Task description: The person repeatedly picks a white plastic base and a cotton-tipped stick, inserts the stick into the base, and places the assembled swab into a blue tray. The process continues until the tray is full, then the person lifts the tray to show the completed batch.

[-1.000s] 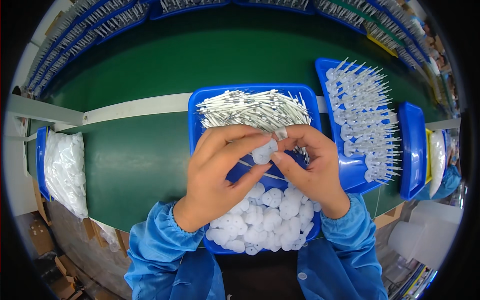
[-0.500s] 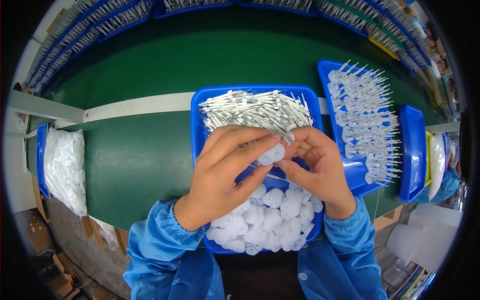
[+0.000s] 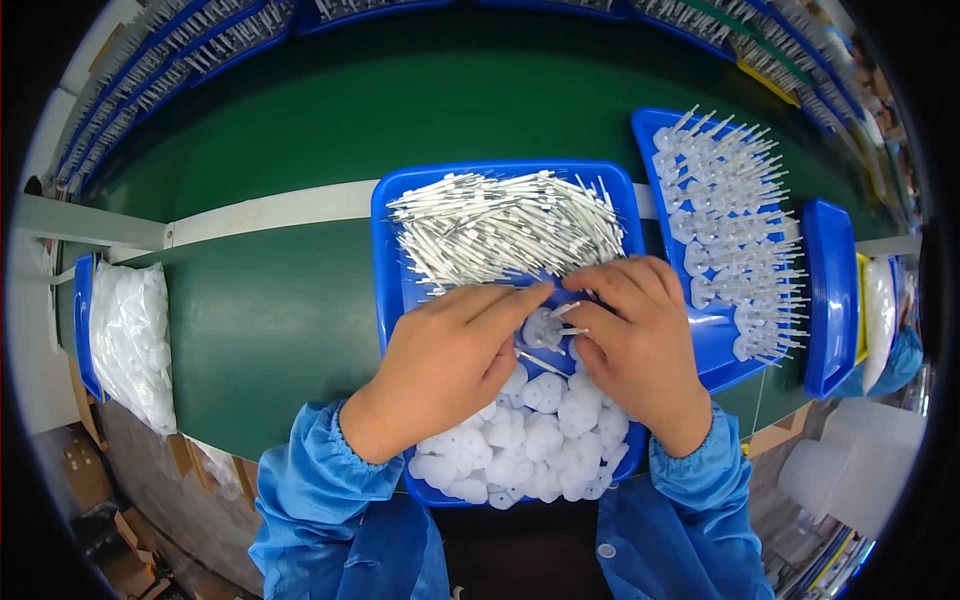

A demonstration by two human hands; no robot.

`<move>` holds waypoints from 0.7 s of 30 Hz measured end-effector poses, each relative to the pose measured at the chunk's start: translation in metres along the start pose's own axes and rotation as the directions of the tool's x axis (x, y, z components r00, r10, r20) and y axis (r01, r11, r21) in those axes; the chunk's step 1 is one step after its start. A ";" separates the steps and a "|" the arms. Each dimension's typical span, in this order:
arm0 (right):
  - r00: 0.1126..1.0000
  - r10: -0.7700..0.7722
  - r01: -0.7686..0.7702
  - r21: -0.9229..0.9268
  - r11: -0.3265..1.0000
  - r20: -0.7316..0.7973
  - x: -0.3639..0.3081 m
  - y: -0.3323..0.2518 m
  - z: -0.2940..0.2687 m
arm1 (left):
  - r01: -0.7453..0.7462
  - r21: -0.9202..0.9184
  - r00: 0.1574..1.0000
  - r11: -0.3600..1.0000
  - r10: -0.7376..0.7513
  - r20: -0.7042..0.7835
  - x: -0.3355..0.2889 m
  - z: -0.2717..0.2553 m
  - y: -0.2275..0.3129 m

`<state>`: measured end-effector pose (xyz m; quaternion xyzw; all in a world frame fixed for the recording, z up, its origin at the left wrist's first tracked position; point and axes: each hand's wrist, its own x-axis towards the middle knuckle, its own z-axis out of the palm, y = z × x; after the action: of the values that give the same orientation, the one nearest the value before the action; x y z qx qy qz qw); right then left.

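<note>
Between my hands, above the tray's middle, is a translucent white lobed disc [image 3: 543,329] with short thin white sticks standing out toward the right. My left hand [image 3: 440,345] has its fingers bent at the disc's left side and seems to grip it; its index finger stretches over the top, and the thumb is partly hidden. My right hand [image 3: 645,345] curls just right of the disc, fingertips near the lower edge of a pile of thin white sticks [image 3: 500,225]; anything pinched there is hidden. Below lies a heap of white lobed discs [image 3: 530,440]. One loose stick [image 3: 543,363] lies between pile and heap.
The sticks and discs share a blue tray [image 3: 385,260] on the green table [image 3: 270,320]. To its right, another blue tray [image 3: 715,345] holds rows of discs fitted with upright sticks [image 3: 725,220]. Further right stands a blue bin [image 3: 828,300]. A bagged white lot [image 3: 130,345] sits far left.
My hands have come down and slightly apart. The disc has tilted, so its sticks now show. My right fingers have moved off the disc's top edge, and more of the stick pile is visible.
</note>
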<state>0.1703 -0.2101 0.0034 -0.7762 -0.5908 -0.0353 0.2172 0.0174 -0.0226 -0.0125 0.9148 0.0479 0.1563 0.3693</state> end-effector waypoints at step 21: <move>0.996 0.020 -0.015 0.063 0.998 -0.084 -0.016 -0.007 0.011 | -0.081 0.138 0.988 0.987 0.062 0.139 0.019 0.002 0.011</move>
<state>0.1569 -0.2195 -0.0093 -0.7719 -0.5752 -0.0477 0.2665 0.0360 -0.0276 -0.0014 0.9485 0.0010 0.1040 0.2992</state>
